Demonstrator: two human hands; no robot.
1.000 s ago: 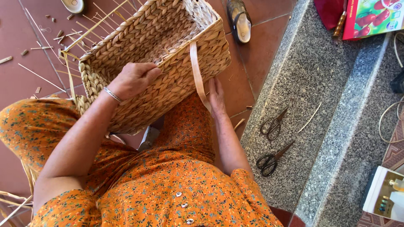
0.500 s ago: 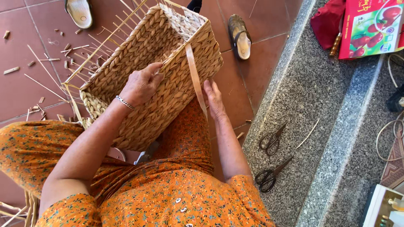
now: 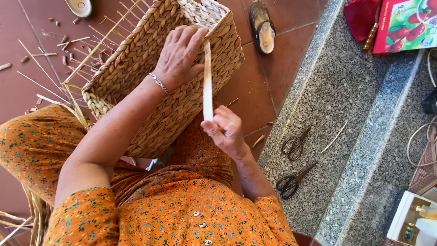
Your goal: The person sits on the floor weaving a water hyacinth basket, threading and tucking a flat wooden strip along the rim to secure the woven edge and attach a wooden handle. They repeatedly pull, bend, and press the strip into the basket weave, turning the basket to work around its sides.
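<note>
My left hand (image 3: 180,54) lies flat on the upper wall of the woven basket (image 3: 150,77), fingers spread and curled over the weave, pinning it against my lap. My right hand (image 3: 226,130) pinches the lower end of the flat pale strip (image 3: 207,84) between thumb and fingers, closed tight on it; the strip runs straight up from that pinch to the basket's rim, just beside my left fingertips.

What worries me: the strip looks thin and stiff (a dry one, I would guess), so a sharp sideways pull could kink or snap it where it meets the rim. If my left hand eases off, the basket may roll off my knee toward the tiled floor (image 3: 36,27).

Room for moving is best to the right of the basket, over bare tile, until the grey stone step (image 3: 327,105) begins. Two pairs of scissors (image 3: 296,143) lie on that step, well apart from the basket. Left of the basket, loose stakes (image 3: 41,68) stick out and could catch a sleeve.
</note>
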